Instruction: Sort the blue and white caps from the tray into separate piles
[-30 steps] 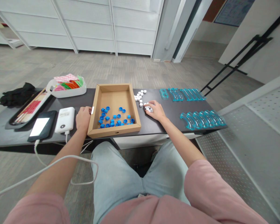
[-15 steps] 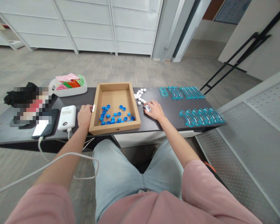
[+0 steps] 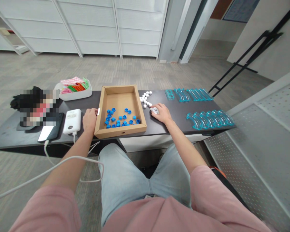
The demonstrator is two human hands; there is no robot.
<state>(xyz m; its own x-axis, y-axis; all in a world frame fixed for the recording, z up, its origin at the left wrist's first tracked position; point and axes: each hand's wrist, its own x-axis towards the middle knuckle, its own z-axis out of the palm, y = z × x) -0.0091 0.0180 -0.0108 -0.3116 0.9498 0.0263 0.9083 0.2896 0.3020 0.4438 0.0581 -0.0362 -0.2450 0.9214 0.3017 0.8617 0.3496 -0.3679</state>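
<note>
Head view: your right hand (image 3: 160, 113), loosely bent, covers some white pieces (image 3: 145, 99) right of the cardboard tray (image 3: 120, 100), hiding whether it grips any. Your half-curled left hand (image 3: 90, 119) is against the tray's left side, its hold unclear; blue pieces (image 3: 118, 121) lie inside.

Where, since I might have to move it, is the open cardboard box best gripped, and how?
Probably by the left and right walls of the cardboard box, from outside: they stand upright around its flat floor. The left hand is at the left wall; white pieces lie beside the right wall's far part, so its near part looks freer.
</note>
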